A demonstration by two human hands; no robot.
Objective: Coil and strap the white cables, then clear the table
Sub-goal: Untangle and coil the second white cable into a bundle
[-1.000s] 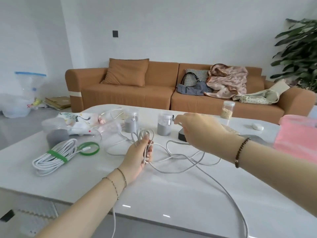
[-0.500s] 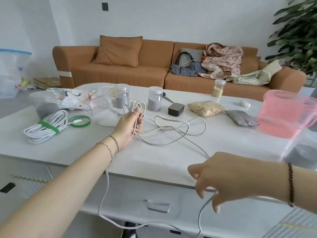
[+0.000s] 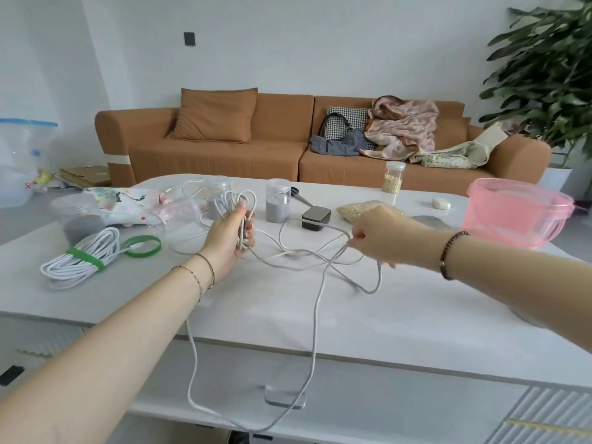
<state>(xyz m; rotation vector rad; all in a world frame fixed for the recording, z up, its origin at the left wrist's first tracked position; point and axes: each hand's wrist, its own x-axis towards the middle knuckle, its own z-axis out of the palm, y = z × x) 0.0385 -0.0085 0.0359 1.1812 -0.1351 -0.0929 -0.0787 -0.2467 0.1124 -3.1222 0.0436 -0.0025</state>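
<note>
On the white table (image 3: 416, 315), seen from its near edge, a translucent pink basin (image 3: 519, 200) stands at the right end. The loose white cable (image 3: 317, 315) sprawls in open bends over the middle of the tabletop, then drops over the near edge and hangs in a long loop below it. Toward the left end lies a second white cable, the finished coil (image 3: 77, 267), bound across its middle by a green strap (image 3: 85, 256). The left hand (image 3: 229, 238), raised above the table's centre, grips a bunch of upright loops of the loose cable, fingers curled round them. The right hand (image 3: 381, 238), to its right and apart from it, pinches a single strand of the same cable between thumb and fingers. Behind the hands stand two lidded clear jars (image 3: 278, 205) holding grey powder, one partly hidden by the held loops. A small black block (image 3: 315, 217) sits between the hands, farther back. A spare green strap ring (image 3: 141, 254) lies flat just beside the finished coil.
</note>
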